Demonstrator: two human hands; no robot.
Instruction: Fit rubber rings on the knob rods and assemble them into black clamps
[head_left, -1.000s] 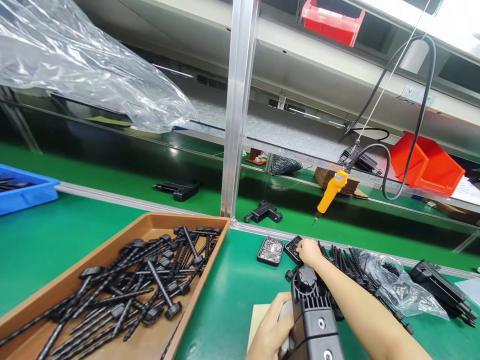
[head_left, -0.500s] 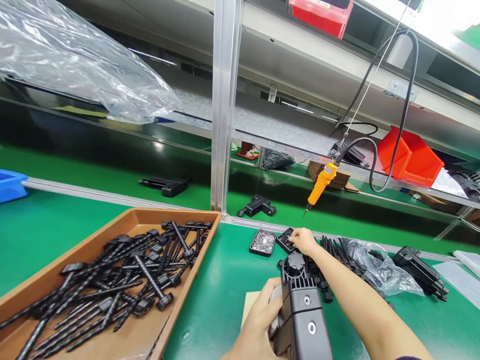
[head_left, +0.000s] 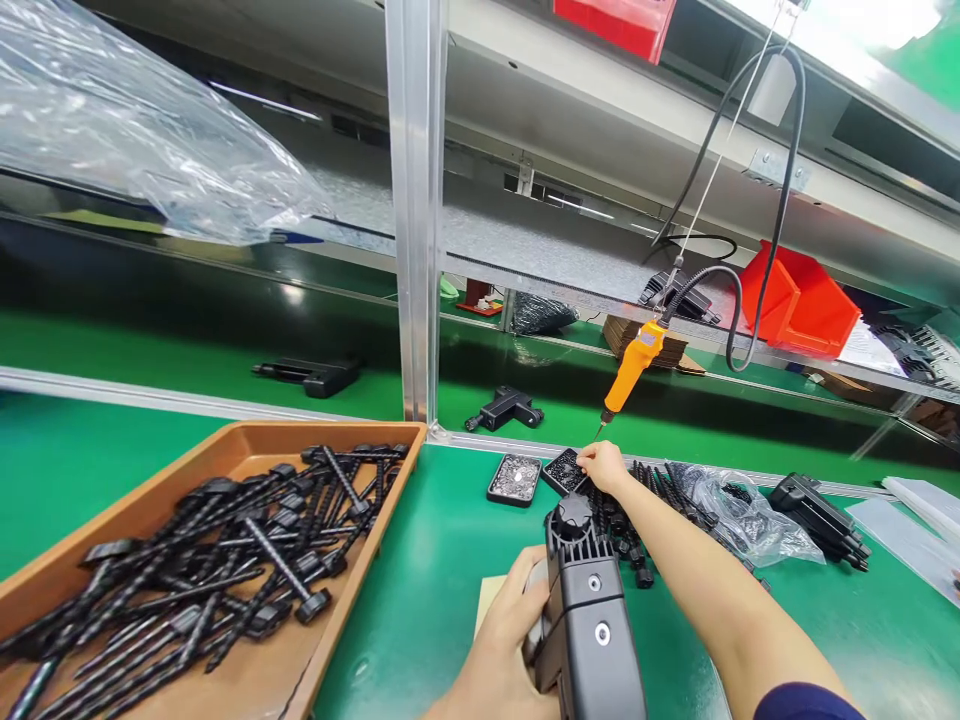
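Observation:
My left hand is wrapped round a black plastic housing, which has a ribbed knob at its far end and two silver screws in its face. My right hand reaches forward to the right edge of a small black tray filled with tiny dark parts. Its fingertips are pinched together; whatever is between them is too small to make out. Beside that tray sits a second small black tray of silvery small parts. Under and beside my right forearm lie black threaded rods with knobs.
A brown tray of black threaded rods stands on the left. An orange electric screwdriver hangs from a cable just beyond my right hand. A clear plastic bag and black housings lie to the right. A metal post rises behind the trays.
The view has shifted slightly, so most things sit further left. My right hand is now at the tray's right edge, showing more of the tray. My left hand keeps hold of the black housing.

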